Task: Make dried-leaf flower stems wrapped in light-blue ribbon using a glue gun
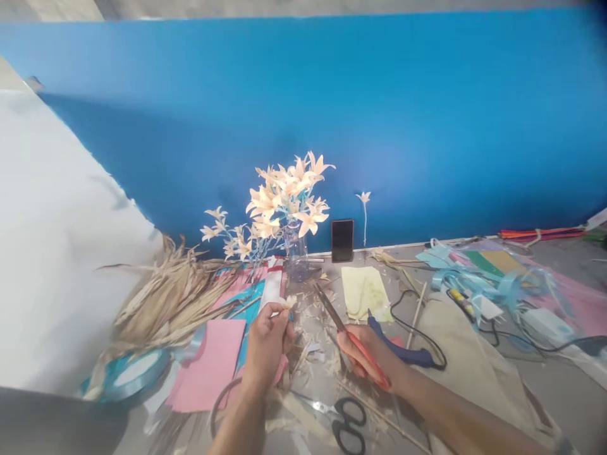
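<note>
My left hand (267, 341) is closed, pinching a small cream flower piece (288, 303) between thumb and fingers. My right hand (367, 349) grips red-handled scissors (330, 307), their blades pointing up and to the left; the blades look closed together. Just right of that hand lies a dark blue glue gun (408, 354) with a black cord. Beyond the hands, cream artificial flowers (284, 196) on pale blue stems stand in a clear bottle (296, 253). Black-handled scissors (348, 420) lie below and between my forearms.
Dried husks (164, 303), pink sheets (208, 363) and a blue ribbon roll (140, 376) lie left. A yellow sheet (364, 291), a phone (342, 240) and a single flower (364, 198) are at the back. Ribbons (516, 287) and cords clutter the right; scraps cover the middle.
</note>
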`<state>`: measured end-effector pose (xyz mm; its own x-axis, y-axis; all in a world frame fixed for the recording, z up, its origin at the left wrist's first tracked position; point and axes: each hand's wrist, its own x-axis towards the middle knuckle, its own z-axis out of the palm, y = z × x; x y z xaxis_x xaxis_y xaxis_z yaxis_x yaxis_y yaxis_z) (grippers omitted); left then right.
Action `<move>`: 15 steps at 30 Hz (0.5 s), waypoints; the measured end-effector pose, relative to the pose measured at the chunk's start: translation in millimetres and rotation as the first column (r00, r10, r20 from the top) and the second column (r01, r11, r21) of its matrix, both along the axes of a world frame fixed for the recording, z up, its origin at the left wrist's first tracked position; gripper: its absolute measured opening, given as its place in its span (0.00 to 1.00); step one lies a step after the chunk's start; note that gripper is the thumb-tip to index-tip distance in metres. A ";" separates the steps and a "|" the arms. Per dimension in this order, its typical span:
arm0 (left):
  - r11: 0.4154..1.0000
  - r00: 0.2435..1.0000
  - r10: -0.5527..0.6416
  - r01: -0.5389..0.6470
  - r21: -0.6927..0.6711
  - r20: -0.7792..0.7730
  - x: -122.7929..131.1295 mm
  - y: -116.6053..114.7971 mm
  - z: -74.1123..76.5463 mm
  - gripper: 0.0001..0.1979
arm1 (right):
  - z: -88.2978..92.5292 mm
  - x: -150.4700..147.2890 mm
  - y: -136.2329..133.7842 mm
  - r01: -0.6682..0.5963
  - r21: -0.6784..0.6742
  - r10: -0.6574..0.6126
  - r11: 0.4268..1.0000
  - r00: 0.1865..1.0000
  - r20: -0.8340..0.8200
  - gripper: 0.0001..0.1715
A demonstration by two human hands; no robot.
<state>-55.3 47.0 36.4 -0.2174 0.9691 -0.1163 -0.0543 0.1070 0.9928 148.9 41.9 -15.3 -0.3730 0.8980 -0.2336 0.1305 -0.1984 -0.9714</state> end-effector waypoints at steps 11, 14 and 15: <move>0.996 0.996 -0.092 0.092 -0.019 0.009 -2.8 2.1 -5.9 0.14 | -2.2 3.3 2.5 -0.050 -0.009 0.049 0.999 0.998 -0.046 0.40; 0.998 0.997 -0.061 0.062 -0.018 0.046 -4.6 1.8 -5.9 0.15 | -2.6 0.3 1.3 -0.013 -0.026 0.011 1.000 0.999 -0.040 0.40; 0.999 0.997 -0.033 0.034 -0.016 0.065 -5.8 2.2 -6.6 0.15 | -1.9 -0.5 1.0 0.003 -0.041 -0.004 0.999 0.999 -0.037 0.40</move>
